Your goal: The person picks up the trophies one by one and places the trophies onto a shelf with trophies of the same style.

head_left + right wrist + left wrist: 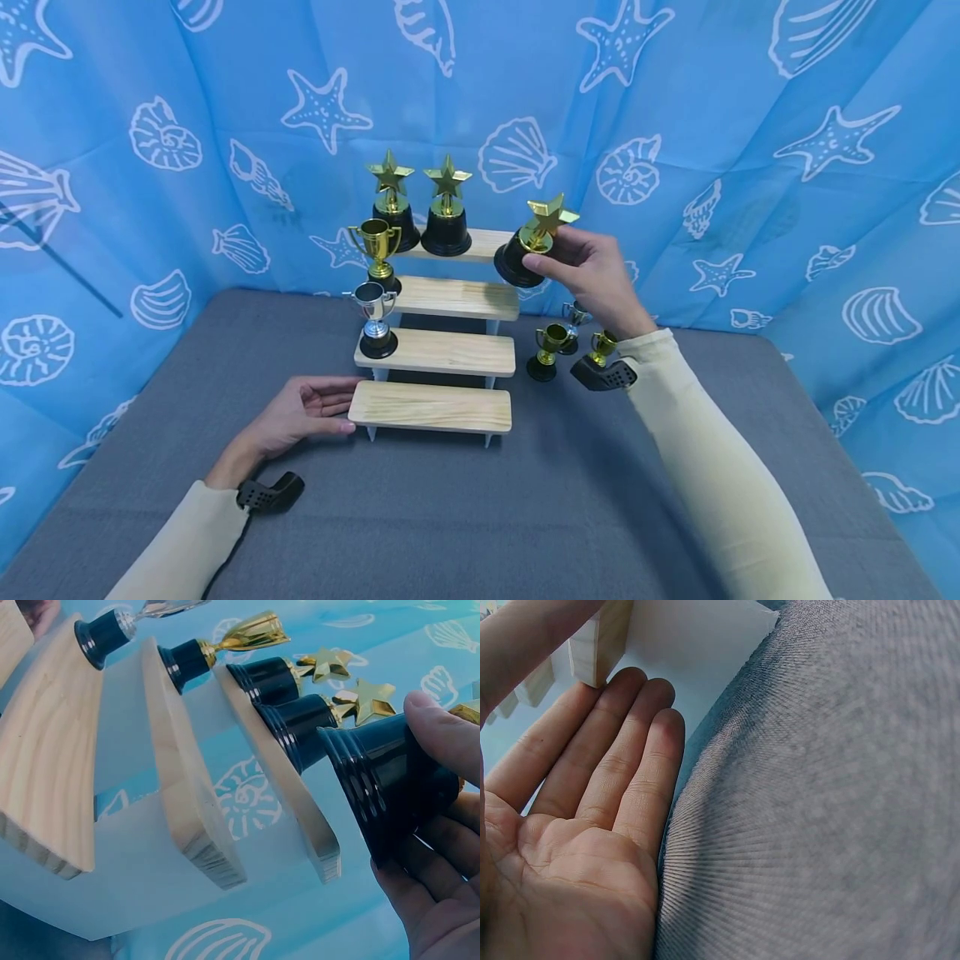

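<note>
The star trophy (536, 242) is in your right hand (600, 271), at the right end of the top step (486, 244), and that is the relation to watch: base to step. Its long axis leans, star up and to the right, black base down and to the left, so the base leads towards the wood and your palm sits on the far side from it. Your right thumb lies across the near side, with the fingers curled round behind, holding it firmly by the look of it. The right wrist view shows a gap between the base rim and the wood, so I judge it needs tipping upright to sit flat. Leftward along the same step stand two upright stars (447, 218), the nearer one leaving bare wood on its right. Below them, at the left ends, are a gold cup (379, 242) and a silver cup (374, 308). Your left hand (296, 417) is well apart from the trophy, fingers straight, by the left end of the bottom step (431, 407); whether it presses, I cannot tell. More cups (552, 340) stand on the table (420, 517) beneath your right wrist.
</note>
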`<act>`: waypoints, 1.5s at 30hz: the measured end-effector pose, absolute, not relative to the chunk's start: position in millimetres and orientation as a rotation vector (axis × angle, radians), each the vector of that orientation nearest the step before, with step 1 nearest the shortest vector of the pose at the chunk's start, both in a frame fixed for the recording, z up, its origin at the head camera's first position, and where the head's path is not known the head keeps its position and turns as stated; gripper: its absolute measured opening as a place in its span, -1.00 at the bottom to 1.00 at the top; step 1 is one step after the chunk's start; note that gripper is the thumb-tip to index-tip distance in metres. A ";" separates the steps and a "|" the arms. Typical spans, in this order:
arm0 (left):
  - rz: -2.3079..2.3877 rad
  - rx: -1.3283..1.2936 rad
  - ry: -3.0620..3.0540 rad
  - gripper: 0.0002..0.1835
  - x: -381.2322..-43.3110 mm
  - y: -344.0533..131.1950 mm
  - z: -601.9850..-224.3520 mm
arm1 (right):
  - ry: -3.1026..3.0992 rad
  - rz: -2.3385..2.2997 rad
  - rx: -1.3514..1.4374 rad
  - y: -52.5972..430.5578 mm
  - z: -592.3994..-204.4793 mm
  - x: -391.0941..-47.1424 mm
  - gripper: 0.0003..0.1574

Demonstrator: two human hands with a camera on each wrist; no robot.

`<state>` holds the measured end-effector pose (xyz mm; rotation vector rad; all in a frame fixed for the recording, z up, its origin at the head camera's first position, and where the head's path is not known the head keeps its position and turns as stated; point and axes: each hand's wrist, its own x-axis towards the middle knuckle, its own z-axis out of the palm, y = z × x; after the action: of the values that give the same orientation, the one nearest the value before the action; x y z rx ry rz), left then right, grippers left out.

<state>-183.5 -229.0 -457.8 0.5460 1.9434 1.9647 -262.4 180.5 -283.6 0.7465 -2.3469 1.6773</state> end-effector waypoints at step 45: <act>1.943 0.500 1.962 -0.16 -183.8 -230.1 -456.8 | -2.452 1.753 0.761 150.9 -277.8 -296.9 -0.40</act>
<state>-183.8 -230.1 -456.8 0.4997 1.9621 1.9434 -296.9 150.9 -277.8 0.7608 -2.4516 1.7531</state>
